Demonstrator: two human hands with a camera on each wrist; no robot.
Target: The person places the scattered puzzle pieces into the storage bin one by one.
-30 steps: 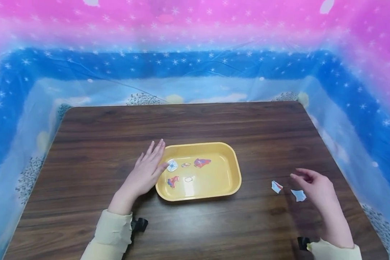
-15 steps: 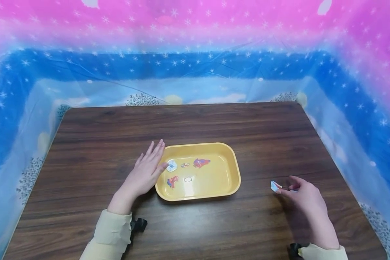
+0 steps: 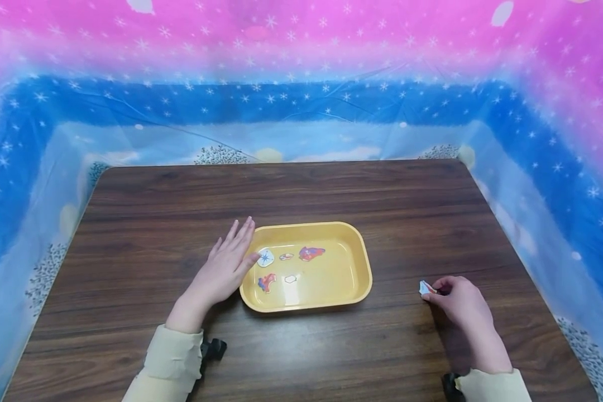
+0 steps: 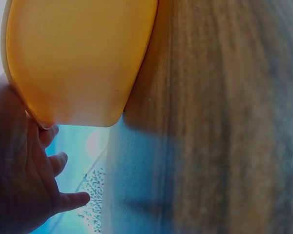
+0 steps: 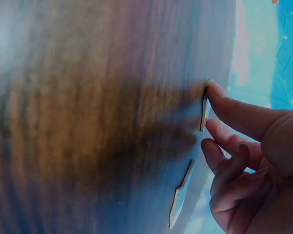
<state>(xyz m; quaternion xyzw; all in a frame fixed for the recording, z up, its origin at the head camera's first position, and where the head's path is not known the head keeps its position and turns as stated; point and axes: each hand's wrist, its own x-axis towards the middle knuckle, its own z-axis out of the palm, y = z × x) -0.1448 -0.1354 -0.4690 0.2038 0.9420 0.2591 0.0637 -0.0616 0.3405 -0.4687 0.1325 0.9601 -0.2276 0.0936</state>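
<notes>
My left hand [image 3: 226, 262] lies along the left rim of a yellow plastic tray [image 3: 311, 308], fingers straight and spread, thumb over the inner edge. In the left wrist view the tray's wall [image 4: 78, 63] rises beside the palm. Off to the right on the table, my right hand [image 3: 464, 301] pinches a flat puzzle piece [image 3: 424, 287], white-blue with a red stripe, between thumb and forefinger. The right wrist view shows the piece edge-on at table level, its ends at the two fingertips. A second flat piece [image 5: 179, 197] lies close by, hidden under the hand in the head view.
Inside the tray lie several flat pieces: a white one with a blue compass star [image 3: 266, 257], a red-purple one [image 3: 311, 253] and smaller ones. The dark wooden table [image 3: 301, 190] is bounded by a patterned cloth [image 3: 301, 100] at the back and sides.
My right hand has moved left and down from above the second piece to the red-striped one and taken it between thumb and forefinger. The left hand and the tray have stayed put.
</notes>
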